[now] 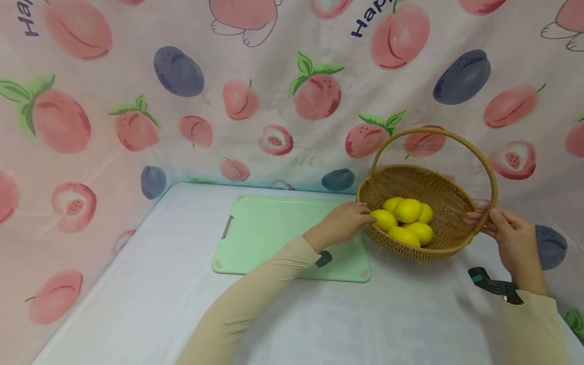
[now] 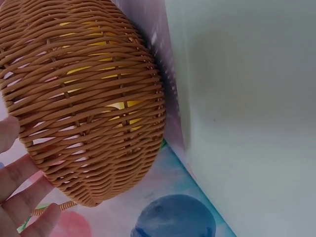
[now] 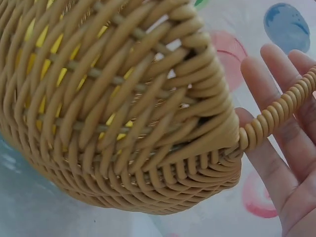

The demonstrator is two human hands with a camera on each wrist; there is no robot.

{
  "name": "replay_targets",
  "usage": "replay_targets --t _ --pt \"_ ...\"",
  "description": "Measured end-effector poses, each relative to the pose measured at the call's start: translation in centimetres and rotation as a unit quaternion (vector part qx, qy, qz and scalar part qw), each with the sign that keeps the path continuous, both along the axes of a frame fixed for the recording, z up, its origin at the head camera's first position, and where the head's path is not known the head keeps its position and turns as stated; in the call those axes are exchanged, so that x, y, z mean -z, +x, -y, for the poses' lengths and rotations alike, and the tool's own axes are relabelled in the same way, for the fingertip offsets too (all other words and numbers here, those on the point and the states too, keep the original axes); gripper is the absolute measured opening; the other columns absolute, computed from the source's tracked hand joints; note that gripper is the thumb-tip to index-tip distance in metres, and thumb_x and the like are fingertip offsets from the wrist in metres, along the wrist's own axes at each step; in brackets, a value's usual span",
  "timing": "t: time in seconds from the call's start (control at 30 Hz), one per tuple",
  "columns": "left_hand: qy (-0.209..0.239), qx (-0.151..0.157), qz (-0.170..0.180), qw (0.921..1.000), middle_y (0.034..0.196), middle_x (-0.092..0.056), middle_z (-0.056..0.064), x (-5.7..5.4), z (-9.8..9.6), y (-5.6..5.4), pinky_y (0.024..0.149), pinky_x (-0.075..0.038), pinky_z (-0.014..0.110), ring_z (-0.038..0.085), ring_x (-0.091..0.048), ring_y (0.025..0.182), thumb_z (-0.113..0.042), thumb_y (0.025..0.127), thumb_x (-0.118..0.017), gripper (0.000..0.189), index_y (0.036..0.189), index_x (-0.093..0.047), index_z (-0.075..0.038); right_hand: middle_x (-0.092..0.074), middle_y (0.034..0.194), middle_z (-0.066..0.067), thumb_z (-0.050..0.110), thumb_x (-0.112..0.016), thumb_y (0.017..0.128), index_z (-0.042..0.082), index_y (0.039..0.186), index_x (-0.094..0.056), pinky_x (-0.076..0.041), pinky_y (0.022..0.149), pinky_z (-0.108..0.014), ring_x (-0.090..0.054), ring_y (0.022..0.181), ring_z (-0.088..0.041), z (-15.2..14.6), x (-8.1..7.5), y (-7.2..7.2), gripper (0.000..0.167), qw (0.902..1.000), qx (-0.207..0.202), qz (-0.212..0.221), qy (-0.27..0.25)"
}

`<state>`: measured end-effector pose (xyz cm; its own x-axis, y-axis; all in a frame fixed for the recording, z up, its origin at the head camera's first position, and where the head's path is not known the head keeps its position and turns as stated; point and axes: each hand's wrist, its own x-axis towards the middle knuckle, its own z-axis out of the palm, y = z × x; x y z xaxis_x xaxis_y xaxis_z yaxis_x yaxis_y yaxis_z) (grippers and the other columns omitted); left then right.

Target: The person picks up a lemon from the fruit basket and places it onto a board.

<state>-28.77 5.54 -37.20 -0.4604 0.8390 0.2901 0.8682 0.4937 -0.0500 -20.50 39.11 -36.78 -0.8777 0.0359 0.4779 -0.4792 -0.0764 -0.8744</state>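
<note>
A brown wicker basket (image 1: 449,215) with a tall arched handle (image 1: 479,152) stands at the right, several yellow lemons (image 1: 408,210) heaped in its left half. At its left rim is my left hand (image 1: 344,223), fingertips by the nearest lemon. The left wrist view shows that hand's fingers (image 2: 27,197) nearly straight and spread along the rim. On the other side my right hand (image 1: 513,235) is beside the foot of the handle. Its fingers (image 3: 281,168) extend past the handle without curling round it in the right wrist view.
A light green cutting board (image 1: 274,228) lies left of the basket, under my left forearm. The white tabletop (image 1: 137,284) extends in front. Fruit-printed cloth (image 1: 274,86) hangs close behind the basket and along the left.
</note>
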Motion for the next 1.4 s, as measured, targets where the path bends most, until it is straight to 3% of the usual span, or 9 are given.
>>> replay_targets --t 0.1,0.2,0.4,0.6,0.77,1.0,1.23,1.4 --pt "-0.002 0.011 0.004 0.9999 0.104 -0.067 -0.004 -0.3 0.0 -0.3 0.092 -0.046 0.02 0.009 -0.061 0.098 -0.023 0.096 -0.055 0.024 0.115 -0.069 -0.019 -0.074 0.091 -0.005 0.002 -0.039 0.099 -0.006 0.11 -0.063 -0.055 0.074 -0.017 -0.071 0.087 -0.011 0.0 0.1 -0.2 0.028 0.9999 -0.007 -0.008 -0.013" --pt "-0.023 0.019 0.032 0.9991 0.103 -0.068 -0.004 -1.0 -0.1 -0.7 0.087 -0.047 0.018 0.008 -0.062 0.094 -0.025 0.096 -0.054 0.024 0.113 -0.07 -0.018 -0.075 0.09 -0.006 0.0 -0.038 0.098 -0.006 0.107 -0.064 -0.055 0.073 -0.018 -0.071 0.086 -0.012 0.0 0.2 -0.3 0.028 0.9994 -0.016 -0.011 -0.029" --pt "-0.078 0.012 0.159 0.9841 0.112 -0.067 -0.004 -3.9 -1.1 -1.9 0.086 -0.048 0.018 0.006 -0.06 0.095 -0.03 0.096 -0.053 0.03 0.12 -0.066 -0.015 -0.075 0.09 -0.006 0.001 -0.039 0.098 -0.006 0.108 -0.064 -0.055 0.073 -0.018 -0.072 0.085 -0.012 0.0 0.3 -0.4 0.028 0.9994 -0.015 -0.001 -0.032" --pt "-0.053 0.009 0.243 0.9684 0.118 -0.066 -0.004 -6.2 -2.2 -3.6 0.09 -0.047 0.018 0.007 -0.06 0.104 -0.029 0.095 -0.055 0.033 0.125 -0.061 -0.017 -0.075 0.09 -0.007 0.001 -0.038 0.099 -0.011 0.109 -0.062 -0.056 0.073 -0.019 -0.072 0.083 -0.014 -0.2 0.4 -0.4 0.029 0.9992 -0.023 -0.004 -0.031" --pt "0.003 0.013 0.325 0.9456 0.115 -0.067 -0.001 -6.5 -3.5 -5.2 0.086 -0.048 0.015 0.008 -0.061 0.102 -0.025 0.094 -0.058 0.036 0.128 -0.058 -0.015 -0.075 0.09 -0.006 0.003 -0.039 0.099 -0.008 0.108 -0.064 -0.055 0.073 -0.018 -0.072 0.083 -0.013 -0.2 0.4 -0.3 0.029 0.9995 -0.015 0.006 -0.028" --pt "0.067 0.013 0.409 0.9097 0.129 -0.06 0.004 -5.8 -5.3 -6.7 0.093 -0.046 0.017 0.012 -0.058 0.112 -0.024 0.095 -0.056 0.041 0.134 -0.052 -0.011 -0.074 0.09 -0.007 0.001 -0.037 0.099 -0.006 0.105 -0.066 -0.056 0.073 -0.02 -0.072 0.082 -0.014 -0.1 0.5 -0.1 0.03 0.9992 -0.027 -0.001 -0.028" --pt "0.127 -0.031 0.492 0.8607 0.137 -0.053 0.009 -4.8 -6.6 -6.9 0.097 -0.044 0.022 0.018 -0.052 0.123 -0.019 0.094 -0.057 0.045 0.137 -0.049 -0.008 -0.074 0.089 -0.005 0.002 -0.037 0.099 -0.006 0.104 -0.065 -0.055 0.073 -0.018 -0.072 0.081 -0.012 -0.1 0.6 -0.1 0.03 0.9996 -0.019 0.011 -0.015" --pt "0.126 -0.049 0.506 0.8519 0.141 -0.05 0.007 -4.5 -7.9 -6.7 0.097 -0.044 0.02 0.017 -0.051 0.124 -0.021 0.094 -0.058 0.047 0.138 -0.047 -0.01 -0.074 0.09 -0.003 0.005 -0.039 0.099 -0.005 0.105 -0.065 -0.055 0.073 -0.017 -0.072 0.081 -0.011 -0.3 0.6 -0.1 0.029 0.9998 -0.002 0.02 -0.004"
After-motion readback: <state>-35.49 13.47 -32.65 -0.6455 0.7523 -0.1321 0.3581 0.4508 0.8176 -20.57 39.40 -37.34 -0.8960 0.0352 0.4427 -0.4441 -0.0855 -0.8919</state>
